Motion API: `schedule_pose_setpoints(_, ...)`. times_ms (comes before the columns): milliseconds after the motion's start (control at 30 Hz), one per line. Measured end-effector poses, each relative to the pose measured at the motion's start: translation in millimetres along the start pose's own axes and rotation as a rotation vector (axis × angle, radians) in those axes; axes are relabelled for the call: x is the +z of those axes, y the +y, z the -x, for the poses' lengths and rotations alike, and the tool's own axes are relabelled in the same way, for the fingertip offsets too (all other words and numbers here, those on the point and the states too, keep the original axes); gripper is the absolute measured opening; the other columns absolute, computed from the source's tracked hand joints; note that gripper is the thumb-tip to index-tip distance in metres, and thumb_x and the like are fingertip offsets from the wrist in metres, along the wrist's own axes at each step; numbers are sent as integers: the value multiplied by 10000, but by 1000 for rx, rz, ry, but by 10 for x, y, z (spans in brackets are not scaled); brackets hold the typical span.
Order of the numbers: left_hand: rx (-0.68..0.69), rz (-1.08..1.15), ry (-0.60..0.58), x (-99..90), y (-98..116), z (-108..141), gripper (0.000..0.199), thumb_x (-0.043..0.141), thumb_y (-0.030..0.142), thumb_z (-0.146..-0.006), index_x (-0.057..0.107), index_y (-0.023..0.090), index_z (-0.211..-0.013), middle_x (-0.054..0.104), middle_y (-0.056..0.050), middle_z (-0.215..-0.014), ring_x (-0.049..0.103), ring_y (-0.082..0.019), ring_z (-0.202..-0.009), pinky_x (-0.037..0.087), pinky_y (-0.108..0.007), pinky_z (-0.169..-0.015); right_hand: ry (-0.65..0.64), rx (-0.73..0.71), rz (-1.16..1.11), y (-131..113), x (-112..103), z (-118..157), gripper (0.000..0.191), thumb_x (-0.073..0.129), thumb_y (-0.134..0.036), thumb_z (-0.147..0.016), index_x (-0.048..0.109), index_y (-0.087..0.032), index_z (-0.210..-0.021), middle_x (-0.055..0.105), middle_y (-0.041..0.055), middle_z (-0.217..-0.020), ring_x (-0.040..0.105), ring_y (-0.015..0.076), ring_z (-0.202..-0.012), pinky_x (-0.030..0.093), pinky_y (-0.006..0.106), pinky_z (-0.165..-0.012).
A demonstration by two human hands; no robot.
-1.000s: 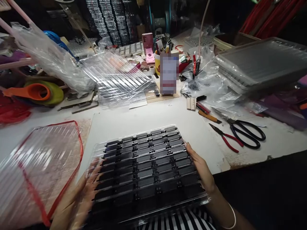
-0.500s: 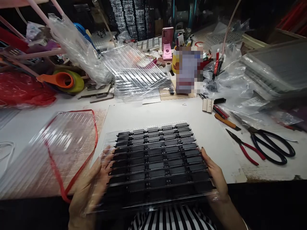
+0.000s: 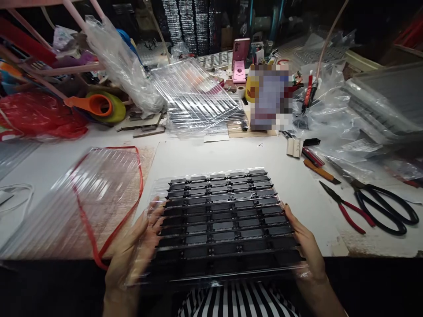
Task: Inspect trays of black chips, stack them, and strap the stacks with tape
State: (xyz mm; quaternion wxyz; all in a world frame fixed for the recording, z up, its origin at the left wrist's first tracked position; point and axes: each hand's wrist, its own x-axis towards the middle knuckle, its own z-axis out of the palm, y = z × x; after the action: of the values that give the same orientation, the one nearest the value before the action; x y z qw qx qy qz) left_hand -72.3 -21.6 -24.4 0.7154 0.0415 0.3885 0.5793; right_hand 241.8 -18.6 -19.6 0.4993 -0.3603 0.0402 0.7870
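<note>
Underside of tray (image 3: pixel 159 184) hidden; upright panel (image 3: pixel 268 100) pixelated.

A workshop: pliers (image 3: pixel 341 201), scissors (image 3: pixel 362 186) and a cutter (image 3: pixel 319 170) lie on a stained worktop (image 3: pixel 205 154), with piled clear trays (image 3: pixel 198 97) behind and black parts (image 3: pixel 222 216) filling a held tray (image 3: pixel 154 187)

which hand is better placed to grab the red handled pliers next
Right, probably: the right hand holds the clear tray on the side nearest the pliers, while the left hand holds its opposite side.
</note>
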Motion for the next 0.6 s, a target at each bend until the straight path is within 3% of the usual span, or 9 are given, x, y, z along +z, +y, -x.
schedule_pose_setpoints(167,31,-93,74,-25,-1,2,500,446,206,-918,351,237,-1407,415,-69,-1428,383,-233,-1302,308,-382,-1100,47,-83,30,13,21,-2,176,554,-315,-867,725,-276,-885,736,-24,-867,658,173,-962,489,347,-959)
schedule_pose_setpoints(333,64,-102,89,-18,13,2,497,439,135,-909,360,150,-1400,454,-122,-1393,389,-229,-1297,278,-369,-1113,51,-69,64,-1,53,9,184,555,-273,-845,719,-265,-927,736,12,-880,661,208,-965,494,405,-950)
schedule_pose_setpoints(600,101,131,-164,-135,15,-36,590,293,238,-935,90,79,-1466,321,-189,-1444,256,-250,-1344,188,-476,-1110,-4,-156,-21,125,81,53,157,672,-360,-755,734,-246,-842,727,18,-697,663,260,-953,435,475,-999)
